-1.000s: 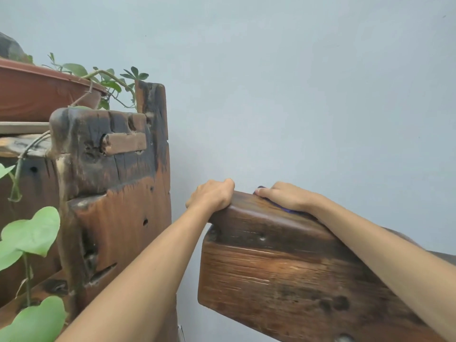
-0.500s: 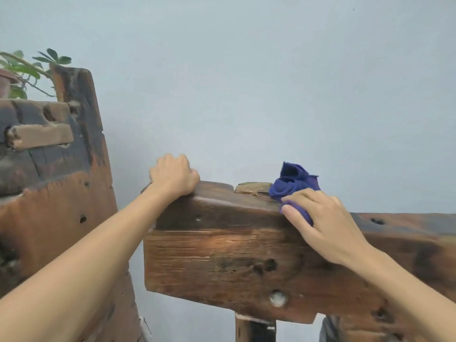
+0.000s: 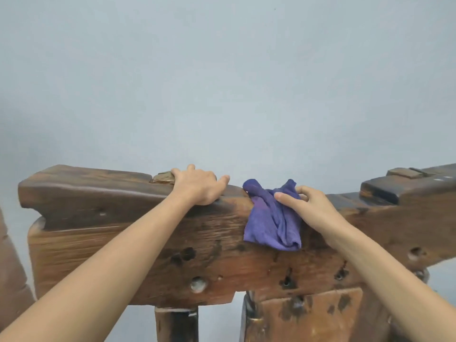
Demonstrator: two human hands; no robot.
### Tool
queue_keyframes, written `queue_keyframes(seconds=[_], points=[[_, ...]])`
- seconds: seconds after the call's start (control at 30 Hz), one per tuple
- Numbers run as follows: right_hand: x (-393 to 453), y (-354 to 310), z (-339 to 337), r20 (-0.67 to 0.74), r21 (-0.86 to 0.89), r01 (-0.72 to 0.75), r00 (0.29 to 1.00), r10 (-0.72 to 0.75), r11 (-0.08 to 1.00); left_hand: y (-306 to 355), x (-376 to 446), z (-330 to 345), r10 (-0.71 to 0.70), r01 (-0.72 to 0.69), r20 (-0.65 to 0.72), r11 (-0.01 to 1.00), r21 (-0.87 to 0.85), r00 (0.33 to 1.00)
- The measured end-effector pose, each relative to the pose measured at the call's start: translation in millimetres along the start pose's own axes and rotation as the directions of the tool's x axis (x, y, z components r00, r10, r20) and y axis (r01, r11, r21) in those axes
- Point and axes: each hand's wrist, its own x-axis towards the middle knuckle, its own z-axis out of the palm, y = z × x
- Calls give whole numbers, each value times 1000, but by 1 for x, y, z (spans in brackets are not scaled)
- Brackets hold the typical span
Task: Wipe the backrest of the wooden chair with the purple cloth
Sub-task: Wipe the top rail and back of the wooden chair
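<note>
**Cloth pressed on the backrest rail, other hand bracing beside it**

The fingers of the right hand lie spread and nearly flat, pressing the purple cloth against the wood rather than closing around it; the fingertips rest on the cloth's upper right part, while the thumb side cannot be made out clearly; the cloth is bunched at the top under and just left of those fingers, and its loose lower part hangs down the near face of the backrest, ending in a folded edge below the hand; the left hand sits just to the left of the cloth, apart from it, palm down on the top edge of the same rail, its fingers curled over the far side and its thumb pointing toward the cloth; it holds nothing but the wood; a small pale wedge set into the top of the rail touches the far-left side of that hand; outward from both hands, the backrest is a thick, dark, weathered beam with knots and holes, stepping up in notched blocks to the right of the right hand; two uprights carry it from below; both bare forearms reach in from the lower corners; behind everything stands a plain pale grey wall.
</note>
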Motion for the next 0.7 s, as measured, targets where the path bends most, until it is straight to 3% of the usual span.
queue_keyframes(seconds=[0.13, 0.2, 0.33, 0.43, 0.57, 0.7], points=[[3, -9, -8, 56, 317, -41, 998, 24, 947, -1, -5, 0, 3, -2, -32, 1000, 26, 999], [2, -16, -21, 45, 454, 8, 998, -32, 891, -1, -5, -1, 0, 1, -31, 1000, 27, 1000], [-1, -32, -60, -14, 419, 255, 961, -275, 872, 1, -4, 0, -4, 5, -38, 1000, 22, 999], [5, -42, -93, 38, 356, 332, 929, -368, 873, -1, -3, 2, 5, -3, -51, 1000, 22, 999], [27, -35, -126, 152, 419, 253, 927, -343, 872, -4, -1, 4, 0, 2, -55, 1000, 26, 999], [62, 1, -145, 149, 540, 63, 974, -170, 839, -4, 2, 5, -6, 8, -62, 1000, 20, 998]])
